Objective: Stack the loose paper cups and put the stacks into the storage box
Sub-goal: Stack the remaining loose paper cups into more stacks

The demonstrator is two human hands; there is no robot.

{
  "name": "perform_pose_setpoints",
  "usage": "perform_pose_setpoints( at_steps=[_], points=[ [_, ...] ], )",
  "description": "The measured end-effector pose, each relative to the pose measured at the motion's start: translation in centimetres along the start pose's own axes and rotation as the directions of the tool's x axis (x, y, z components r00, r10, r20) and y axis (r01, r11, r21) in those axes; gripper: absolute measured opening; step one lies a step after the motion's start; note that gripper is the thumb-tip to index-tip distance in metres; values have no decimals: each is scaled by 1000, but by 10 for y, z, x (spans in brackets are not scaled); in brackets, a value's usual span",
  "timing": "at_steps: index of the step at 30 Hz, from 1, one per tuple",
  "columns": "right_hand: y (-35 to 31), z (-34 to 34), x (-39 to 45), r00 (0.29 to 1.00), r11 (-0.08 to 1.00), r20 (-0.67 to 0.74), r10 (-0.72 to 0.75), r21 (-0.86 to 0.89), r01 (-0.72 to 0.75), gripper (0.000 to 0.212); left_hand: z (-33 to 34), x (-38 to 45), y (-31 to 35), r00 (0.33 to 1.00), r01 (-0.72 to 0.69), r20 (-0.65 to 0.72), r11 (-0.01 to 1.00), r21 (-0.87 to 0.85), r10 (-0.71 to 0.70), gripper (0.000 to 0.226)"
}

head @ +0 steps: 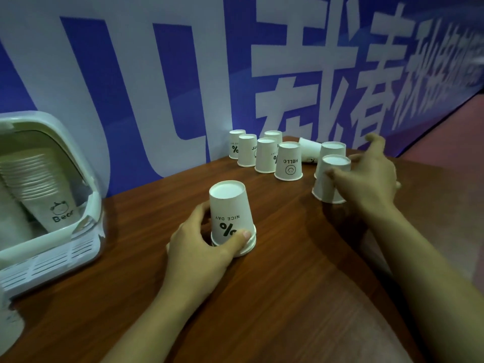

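Head view gives us a wood-grain table (301, 271) set against a blue banner (131, 61) with large white characters. Smooth white paper cups, tapered and upside down, stand in a loose row (264, 155) near the banner; one lies on its side. Our left hand (201, 244) curls round a short stack (231, 218) printed "NICE DAY", thumb pressing its rims. Our right hand (369, 174) grips another cup (330, 180) with thumb across its side. At left, a white plastic box (52, 260) with slotted walls holds a long stack (36, 184) marked "Bear", leaning inside.
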State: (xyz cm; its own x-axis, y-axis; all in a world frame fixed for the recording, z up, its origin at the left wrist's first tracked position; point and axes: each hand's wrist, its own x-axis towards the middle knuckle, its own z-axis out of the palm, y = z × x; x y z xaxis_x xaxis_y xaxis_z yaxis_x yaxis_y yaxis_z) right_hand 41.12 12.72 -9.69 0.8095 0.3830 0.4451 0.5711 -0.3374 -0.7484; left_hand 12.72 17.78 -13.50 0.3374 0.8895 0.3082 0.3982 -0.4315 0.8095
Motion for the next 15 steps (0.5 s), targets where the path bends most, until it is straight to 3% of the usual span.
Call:
perform_pose_setpoints(
  at_steps=[3,6,10,15],
  points=[
    [-15,-1,-10,993,963,-26,-114,243,117,80,0,2,-3,999,-21,29,1000,-20,21,65],
    [-48,-5,-38,971,811,-15,-238,547,207,66,1,2,-5,998,-41,42,999,-25,42,66],
    [-71,-5,-66,894,666,-2,-448,666,335,63,2,1,-4,996,-52,63,997,-56,56,74],
    [-72,-13,-64,900,519,-31,-436,808,279,60,3,3,-5,994,-52,96,997,-62,58,82]
  ],
)
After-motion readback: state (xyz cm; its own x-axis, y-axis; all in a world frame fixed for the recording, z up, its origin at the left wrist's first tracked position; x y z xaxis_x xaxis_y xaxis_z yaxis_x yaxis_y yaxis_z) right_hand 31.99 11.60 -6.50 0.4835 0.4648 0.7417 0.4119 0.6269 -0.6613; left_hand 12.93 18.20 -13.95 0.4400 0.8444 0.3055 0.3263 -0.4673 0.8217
